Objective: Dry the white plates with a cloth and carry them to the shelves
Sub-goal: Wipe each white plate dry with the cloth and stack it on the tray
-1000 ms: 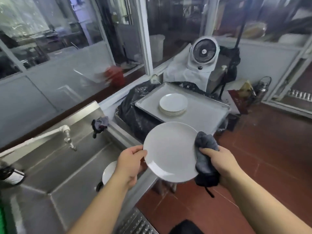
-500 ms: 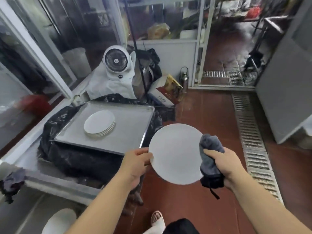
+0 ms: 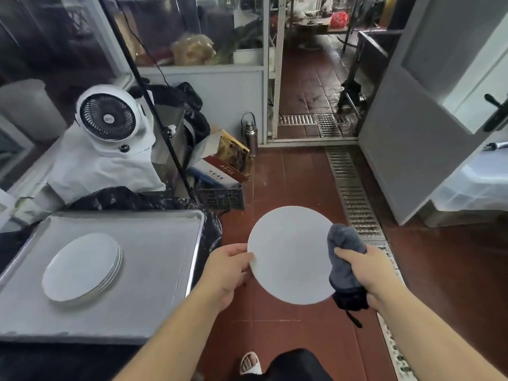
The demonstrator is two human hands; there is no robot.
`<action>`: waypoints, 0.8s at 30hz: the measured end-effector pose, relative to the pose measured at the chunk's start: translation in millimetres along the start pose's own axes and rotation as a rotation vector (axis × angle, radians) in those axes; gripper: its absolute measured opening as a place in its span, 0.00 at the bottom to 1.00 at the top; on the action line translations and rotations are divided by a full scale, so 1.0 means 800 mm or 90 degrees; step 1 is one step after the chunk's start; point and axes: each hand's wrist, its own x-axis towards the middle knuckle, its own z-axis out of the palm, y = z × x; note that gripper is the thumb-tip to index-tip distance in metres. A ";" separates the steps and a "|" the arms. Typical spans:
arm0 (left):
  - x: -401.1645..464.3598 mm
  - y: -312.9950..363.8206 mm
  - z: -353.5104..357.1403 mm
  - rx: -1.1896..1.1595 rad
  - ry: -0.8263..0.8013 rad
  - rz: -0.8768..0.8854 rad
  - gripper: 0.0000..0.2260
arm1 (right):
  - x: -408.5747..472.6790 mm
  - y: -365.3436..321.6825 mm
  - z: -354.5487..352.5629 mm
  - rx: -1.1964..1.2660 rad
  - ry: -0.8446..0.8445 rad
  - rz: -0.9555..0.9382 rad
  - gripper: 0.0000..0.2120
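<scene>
A person's sandalled foot (image 3: 249, 362) shows on the red floor tiles (image 3: 439, 270) as both arms reach forward with a round white plate (image 3: 290, 255) held in the air between them. The left hand (image 3: 229, 266) pinches the plate's left rim, thumb on top and fingers curled beneath; the right hand (image 3: 369, 273) is closed round a bunched grey cloth (image 3: 345, 259) that presses against the plate's right edge. A second ago the same plate was over the steel sink, its rimmed face toward the camera — now a flat, plain surface faces up and the sink has dropped out of view, the person having turned right toward the open floor. Judged from that, wiping looks about finished and the carrying leg is starting.

Just left of the plate, a large flat metal tray (image 3: 154, 243) rests on a black plastic bag (image 3: 123, 198) and bears a stack of round white plates (image 3: 82, 270) — apparently those awaiting the shelves. Beyond the tray stands a white round-faced fan (image 3: 108, 119), beside a cardboard box (image 3: 220, 166) and a metal flask (image 3: 250, 132). A long metal floor drain grate (image 3: 354, 196) runs toward a doorway at the far end, a grey door (image 3: 412, 149) ajar on the right; no shelves can be made out with certainty.
</scene>
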 end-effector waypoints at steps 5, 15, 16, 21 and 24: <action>0.066 0.035 0.002 0.009 -0.005 -0.001 0.11 | 0.057 -0.033 0.021 -0.023 0.018 0.010 0.06; 0.172 0.083 0.009 -0.092 0.164 -0.012 0.14 | 0.224 -0.137 0.097 -0.134 -0.130 -0.072 0.06; 0.177 0.087 0.010 -0.109 0.194 -0.012 0.14 | 0.239 -0.150 0.107 -0.142 -0.157 -0.081 0.06; 0.182 0.102 -0.003 -0.192 0.349 -0.023 0.12 | 0.282 -0.205 0.173 -0.218 -0.279 -0.128 0.08; 0.165 0.097 -0.026 -0.225 0.419 -0.031 0.12 | 0.282 -0.223 0.224 -0.269 -0.361 -0.156 0.07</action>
